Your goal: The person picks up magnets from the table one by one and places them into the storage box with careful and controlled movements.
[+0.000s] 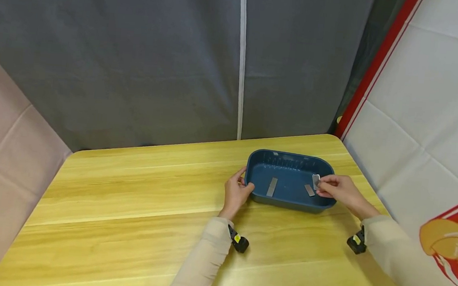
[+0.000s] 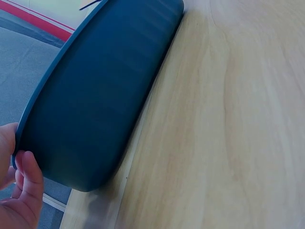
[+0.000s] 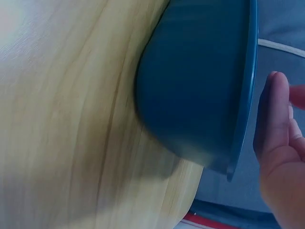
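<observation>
A dark blue rectangular basin [image 1: 285,204] with rounded corners stands on the table. My left hand [image 1: 235,194] grips its left end, thumb at the rim; the left wrist view shows those fingers [image 2: 31,179] around the rim beside the outer wall [image 2: 95,95]. Above the basin's right end, my right hand [image 1: 342,192] pinches a small silvery rectangular plate [image 1: 315,180]. In the right wrist view that hand [image 3: 281,143] is just beyond the basin rim [image 3: 249,90]. Two flat grey strips lie on the basin floor: a longer strip [image 1: 272,187] at left and a shorter strip [image 1: 309,190] near the right hand.
The light wooden table [image 1: 123,224] extends left and towards me from the basin. A dark grey curtain [image 1: 158,64] hangs behind its far edge. White cloth with a red border [image 1: 428,110] borders the right side, and pale cloth [image 1: 4,141] the left.
</observation>
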Motion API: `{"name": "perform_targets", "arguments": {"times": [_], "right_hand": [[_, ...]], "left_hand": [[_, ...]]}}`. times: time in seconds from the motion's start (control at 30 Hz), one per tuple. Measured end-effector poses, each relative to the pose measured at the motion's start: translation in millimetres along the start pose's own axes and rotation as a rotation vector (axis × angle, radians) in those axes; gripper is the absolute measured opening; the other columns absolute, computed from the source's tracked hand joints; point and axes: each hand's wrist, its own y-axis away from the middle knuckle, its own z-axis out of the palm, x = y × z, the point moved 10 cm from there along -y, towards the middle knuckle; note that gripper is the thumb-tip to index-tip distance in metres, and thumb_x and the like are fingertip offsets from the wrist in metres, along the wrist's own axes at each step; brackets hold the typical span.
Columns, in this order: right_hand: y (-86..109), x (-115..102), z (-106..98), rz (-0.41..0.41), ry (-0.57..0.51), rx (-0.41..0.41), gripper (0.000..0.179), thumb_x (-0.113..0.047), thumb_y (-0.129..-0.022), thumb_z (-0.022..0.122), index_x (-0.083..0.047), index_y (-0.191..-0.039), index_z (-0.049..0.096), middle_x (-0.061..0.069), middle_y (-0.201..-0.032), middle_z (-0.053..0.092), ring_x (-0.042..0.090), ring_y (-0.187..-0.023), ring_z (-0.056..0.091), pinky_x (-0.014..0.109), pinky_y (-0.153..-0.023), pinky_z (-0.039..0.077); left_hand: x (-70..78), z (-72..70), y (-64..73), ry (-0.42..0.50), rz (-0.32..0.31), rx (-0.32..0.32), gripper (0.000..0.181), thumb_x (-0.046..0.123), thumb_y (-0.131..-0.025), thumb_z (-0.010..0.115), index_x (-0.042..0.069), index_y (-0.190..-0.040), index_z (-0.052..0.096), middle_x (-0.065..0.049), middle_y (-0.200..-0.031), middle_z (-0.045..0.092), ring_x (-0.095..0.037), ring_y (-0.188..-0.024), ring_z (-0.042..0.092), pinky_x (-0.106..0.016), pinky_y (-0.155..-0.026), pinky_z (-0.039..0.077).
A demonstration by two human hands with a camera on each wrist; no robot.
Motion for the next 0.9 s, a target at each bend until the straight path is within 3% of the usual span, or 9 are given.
{"name": "perform_targets", "arguments": {"times": [0.27,0.47,0.6,0.73,0.9], "right_hand": [[-13.9,-4,13,-0.013,0.118,0.005,0.032,-0.008,-0.088,0.053,0.017,-0.108,0.05,0.015,-0.088,0.061,0.012,-0.072,0.062,0.025,-0.066,0.05],[-26.9,-8,30,-0.055,0.18,-0.012,0.024,-0.001,-0.087,0.052,0.017,-0.101,0.054,0.016,-0.082,0.062,0.019,-0.071,0.063,0.026,-0.063,0.051],[-32.5,-5,40,-0.034,0.207,-0.044,0.02,0.0,-0.086,0.051,0.016,-0.098,0.055,0.016,-0.081,0.062,0.021,-0.071,0.064,0.029,-0.063,0.051],[-36.1,-2,46,-0.023,0.289,-0.062,0.017,-0.003,-0.085,0.053,0.012,-0.091,0.059,0.013,-0.076,0.063,0.023,-0.068,0.063,0.031,-0.061,0.051],[-39.1,2,52,-0.074,0.409,-0.079,0.011,-0.001,-0.081,0.058,0.008,-0.079,0.064,0.009,-0.067,0.063,0.017,-0.058,0.062,0.029,-0.056,0.05]], "left_hand": [[1.0,0.4,-1.0,-0.004,-0.002,-0.002,0.049,0.001,-0.071,0.06,0.005,-0.12,0.055,-0.001,-0.065,0.043,-0.005,-0.045,0.039,-0.018,-0.043,0.033],[-0.4,-0.4,-1.0,0.012,0.003,0.004,0.049,0.0,-0.071,0.059,0.005,-0.12,0.055,-0.001,-0.065,0.042,-0.004,-0.043,0.037,-0.017,-0.043,0.031],[-1.0,-0.9,0.9,0.021,-0.001,0.005,0.049,0.0,-0.072,0.059,0.005,-0.12,0.054,-0.001,-0.065,0.041,-0.004,-0.041,0.036,-0.018,-0.042,0.031],[1.3,-1.2,2.3,0.009,0.007,0.009,0.049,0.0,-0.072,0.059,0.004,-0.12,0.055,-0.001,-0.064,0.042,-0.004,-0.042,0.037,-0.017,-0.043,0.032],[2.4,0.3,3.9,0.022,0.009,0.013,0.049,0.0,-0.07,0.059,0.003,-0.119,0.055,-0.002,-0.064,0.042,-0.004,-0.043,0.038,-0.018,-0.042,0.032]]}}
